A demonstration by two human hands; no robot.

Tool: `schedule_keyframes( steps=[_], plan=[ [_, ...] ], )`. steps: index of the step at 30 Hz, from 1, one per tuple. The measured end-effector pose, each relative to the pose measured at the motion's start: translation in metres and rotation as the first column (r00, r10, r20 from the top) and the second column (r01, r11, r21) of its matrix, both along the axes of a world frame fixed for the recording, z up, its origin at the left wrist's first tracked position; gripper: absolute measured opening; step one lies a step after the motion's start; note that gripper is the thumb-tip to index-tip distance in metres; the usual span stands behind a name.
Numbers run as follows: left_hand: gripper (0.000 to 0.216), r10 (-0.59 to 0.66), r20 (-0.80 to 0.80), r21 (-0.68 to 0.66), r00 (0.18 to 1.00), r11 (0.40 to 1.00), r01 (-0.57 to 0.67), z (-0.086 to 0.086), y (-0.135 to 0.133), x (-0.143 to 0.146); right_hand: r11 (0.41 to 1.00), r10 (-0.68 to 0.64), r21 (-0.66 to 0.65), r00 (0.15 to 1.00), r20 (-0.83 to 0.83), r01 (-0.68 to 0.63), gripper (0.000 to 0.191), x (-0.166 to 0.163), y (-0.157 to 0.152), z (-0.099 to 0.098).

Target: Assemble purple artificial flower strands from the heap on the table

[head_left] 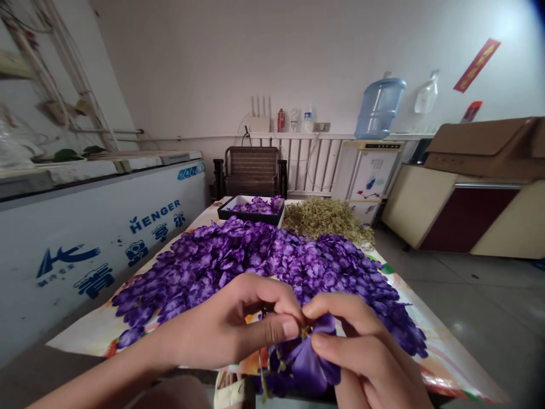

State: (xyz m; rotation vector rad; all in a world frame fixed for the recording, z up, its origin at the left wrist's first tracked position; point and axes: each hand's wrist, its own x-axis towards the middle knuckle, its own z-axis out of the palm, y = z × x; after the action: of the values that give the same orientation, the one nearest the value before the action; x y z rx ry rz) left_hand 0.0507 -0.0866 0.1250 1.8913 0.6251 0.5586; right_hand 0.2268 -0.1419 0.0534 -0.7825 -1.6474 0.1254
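Observation:
My left hand pinches a thin green stem between thumb and forefinger at the table's near edge. Close against it, my right hand grips purple artificial flower petals between thumb and fingers. The fingertips of both hands nearly meet at the flower's yellow-green centre. Just beyond them spreads a large heap of purple flower petals over the tabletop. Part of the flower is hidden behind my right fingers.
A patterned cloth covers the table. At its far end are a dark-rimmed tray with purple petals and a pile of greenish stems. Behind stands a brown chair. A white freezer is left; a cabinet is right.

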Motion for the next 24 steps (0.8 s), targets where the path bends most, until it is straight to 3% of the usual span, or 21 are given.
schedule_keyframes(
  steps=[6,9,14,17,20,24],
  plan=[
    [0.020,-0.029,-0.076,0.101,0.997,0.994,0.037,0.015,0.001,0.016,0.989,0.047,0.134,0.994,0.098,-0.059,0.053,0.019,0.014,0.002],
    [0.021,-0.067,-0.137,0.241,0.988,0.966,0.099,0.020,0.001,0.025,0.972,0.088,0.217,0.996,0.030,-0.093,0.046,0.021,0.020,0.003],
    [0.021,-0.051,-0.120,0.389,0.992,0.917,0.094,0.008,-0.001,0.029,0.967,0.166,0.218,0.972,-0.164,-0.129,0.038,0.011,0.023,-0.004],
    [0.021,-0.037,-0.128,0.427,0.991,0.900,0.089,-0.003,0.000,0.027,0.959,0.265,0.137,0.955,-0.133,-0.247,0.039,0.011,0.025,-0.012],
    [0.021,-0.040,-0.178,0.386,0.983,0.916,0.107,-0.011,0.006,0.025,0.938,0.346,0.033,0.926,-0.154,-0.345,0.038,0.012,0.030,-0.018],
    [0.021,0.012,-0.131,0.184,0.991,0.983,0.012,-0.024,0.020,0.025,0.886,0.360,-0.121,0.829,-0.428,-0.448,0.022,0.005,0.044,-0.028]
  ],
)
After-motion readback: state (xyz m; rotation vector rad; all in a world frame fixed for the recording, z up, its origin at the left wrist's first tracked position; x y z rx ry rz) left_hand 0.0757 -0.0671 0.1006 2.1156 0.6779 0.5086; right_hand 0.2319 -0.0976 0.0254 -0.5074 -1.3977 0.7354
